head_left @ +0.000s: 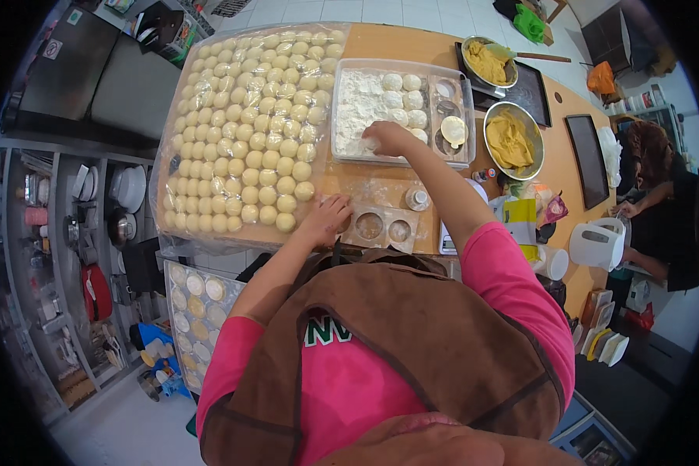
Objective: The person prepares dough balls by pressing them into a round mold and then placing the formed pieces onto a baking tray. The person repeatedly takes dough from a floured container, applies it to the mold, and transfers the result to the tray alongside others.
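My right hand [388, 138] reaches into a shallow clear plastic tray [400, 161], its fingers bent together down at the white flour [361, 97]. Whatever is in those fingers is hidden. Beside the flour, inside the same tray, lie several round floured dough balls [393, 99]. My left hand [328, 220] is curled over the left end of a flat mould [384, 225] with round hollows, at the near table edge; its thumb is hard to see. Left of it, several rows of pale yellow dough balls [268, 177] cover a plastic-wrapped sheet.
Two metal bowls of yellow filling [511, 144] [485, 64] stand to the right, beside dark baking trays [587, 161]. A small jar [417, 199], a kitchen scale [448, 241] and a white jug [598, 242] are nearer. Another person's hand [627, 209] shows at far right.
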Demonstrator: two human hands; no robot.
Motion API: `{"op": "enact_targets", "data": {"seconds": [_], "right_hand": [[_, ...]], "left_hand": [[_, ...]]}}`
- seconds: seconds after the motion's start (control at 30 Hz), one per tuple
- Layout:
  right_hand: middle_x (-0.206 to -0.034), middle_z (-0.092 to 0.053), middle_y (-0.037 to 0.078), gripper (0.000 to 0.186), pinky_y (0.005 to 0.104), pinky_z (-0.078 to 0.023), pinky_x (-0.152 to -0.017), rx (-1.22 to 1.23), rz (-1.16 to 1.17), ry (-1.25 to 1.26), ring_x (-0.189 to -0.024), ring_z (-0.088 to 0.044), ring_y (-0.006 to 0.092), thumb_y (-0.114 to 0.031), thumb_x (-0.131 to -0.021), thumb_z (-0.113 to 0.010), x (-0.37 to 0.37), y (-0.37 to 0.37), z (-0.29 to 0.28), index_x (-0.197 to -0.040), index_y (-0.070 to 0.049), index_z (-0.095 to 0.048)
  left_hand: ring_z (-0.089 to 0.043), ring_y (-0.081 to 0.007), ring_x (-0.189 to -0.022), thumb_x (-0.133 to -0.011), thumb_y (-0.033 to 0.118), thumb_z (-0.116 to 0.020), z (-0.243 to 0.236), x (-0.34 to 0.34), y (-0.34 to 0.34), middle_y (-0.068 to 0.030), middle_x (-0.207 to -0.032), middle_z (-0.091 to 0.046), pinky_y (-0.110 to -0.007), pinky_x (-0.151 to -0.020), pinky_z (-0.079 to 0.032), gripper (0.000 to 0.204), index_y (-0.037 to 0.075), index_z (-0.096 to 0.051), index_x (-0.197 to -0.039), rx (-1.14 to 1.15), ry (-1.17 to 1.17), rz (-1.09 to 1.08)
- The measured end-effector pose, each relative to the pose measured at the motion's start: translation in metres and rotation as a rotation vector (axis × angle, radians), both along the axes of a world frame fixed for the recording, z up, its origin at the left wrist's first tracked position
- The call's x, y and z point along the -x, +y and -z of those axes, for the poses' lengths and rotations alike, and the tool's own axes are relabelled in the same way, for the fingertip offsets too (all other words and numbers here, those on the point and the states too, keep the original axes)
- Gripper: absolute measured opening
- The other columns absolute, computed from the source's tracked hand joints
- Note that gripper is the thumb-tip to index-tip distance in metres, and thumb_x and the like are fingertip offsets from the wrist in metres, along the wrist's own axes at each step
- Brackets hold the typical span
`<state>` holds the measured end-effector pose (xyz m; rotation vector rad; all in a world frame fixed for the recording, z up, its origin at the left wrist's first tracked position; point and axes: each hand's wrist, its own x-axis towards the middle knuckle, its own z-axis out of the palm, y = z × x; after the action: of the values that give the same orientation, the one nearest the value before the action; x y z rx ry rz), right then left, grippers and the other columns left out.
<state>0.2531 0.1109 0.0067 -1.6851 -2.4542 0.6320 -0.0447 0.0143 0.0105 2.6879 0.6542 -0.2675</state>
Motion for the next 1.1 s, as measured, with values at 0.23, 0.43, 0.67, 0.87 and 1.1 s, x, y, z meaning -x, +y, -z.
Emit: {"op": "enact_targets", "data": {"seconds": [0.23, 0.43, 0.67, 0.87, 1.1], "right_hand": [[-0.101, -0.067, 0.01, 0.049, 0.0335, -0.052, -0.082, 0.105, 0.505, 0.673, -0.095, -0.065, 0.0226, -0.009, -0.074, -0.075, -0.007, -0.013, -0.005, -0.12, -0.008, -0.062], [-0.107, -0.068, 0.005, 0.04, 0.0271, -0.052, -0.083, 0.596, 0.582, 1.133, -0.094, -0.064, 0.0131, 0.005, -0.078, -0.07, 0.003, -0.091, -0.017, -0.117, -0.002, -0.061], [-0.097, -0.071, 0.011, 0.036, 0.0329, -0.052, -0.083, 0.508, 0.43, 0.511, -0.095, -0.067, 0.0213, -0.006, -0.074, -0.077, 0.041, -0.153, 0.014, -0.109, -0.002, -0.066], [-0.105, -0.065, 0.018, 0.029, 0.0437, -0.051, -0.085, -0.17, 0.694, 0.146, -0.1, -0.062, 0.0359, -0.01, -0.077, -0.067, 0.012, -0.166, -0.026, -0.105, -0.005, -0.065], [-0.11, -0.062, 0.017, 0.033, 0.0445, -0.049, -0.089, -0.099, 0.699, 0.022, -0.104, -0.059, 0.0378, -0.007, -0.079, -0.063, -0.021, -0.174, 0.0, -0.112, -0.006, -0.063]], "left_hand": [[-0.033, -0.0289, -0.139, -0.061, 0.026, -0.082, 0.015, -0.027, -0.002, -0.0097, -0.145, -0.039, -0.066, -0.11, -0.02, 0.08, 0.014, -0.047, -0.132, -0.001, -0.009, -0.065], [-0.032, -0.0276, -0.14, -0.054, 0.037, -0.087, 0.01, -0.033, 0.01, -0.0086, -0.148, -0.037, -0.064, -0.112, -0.02, 0.098, 0.014, -0.042, -0.137, 0.021, 0.028, -0.088], [-0.029, -0.0253, -0.142, -0.055, 0.034, -0.089, 0.005, -0.035, 0.012, -0.0073, -0.151, -0.034, -0.063, -0.114, -0.019, 0.103, 0.014, -0.037, -0.141, 0.073, 0.038, -0.089], [-0.028, -0.0245, -0.143, -0.056, 0.035, -0.089, 0.001, -0.034, 0.013, -0.0062, -0.152, -0.033, -0.063, -0.114, -0.018, 0.104, 0.015, -0.036, -0.143, 0.094, 0.058, -0.101], [-0.026, -0.0241, -0.144, -0.059, 0.036, -0.087, -0.003, -0.039, 0.016, -0.0061, -0.153, -0.031, -0.062, -0.115, -0.017, 0.103, 0.015, -0.034, -0.145, 0.098, 0.098, -0.061]]}}
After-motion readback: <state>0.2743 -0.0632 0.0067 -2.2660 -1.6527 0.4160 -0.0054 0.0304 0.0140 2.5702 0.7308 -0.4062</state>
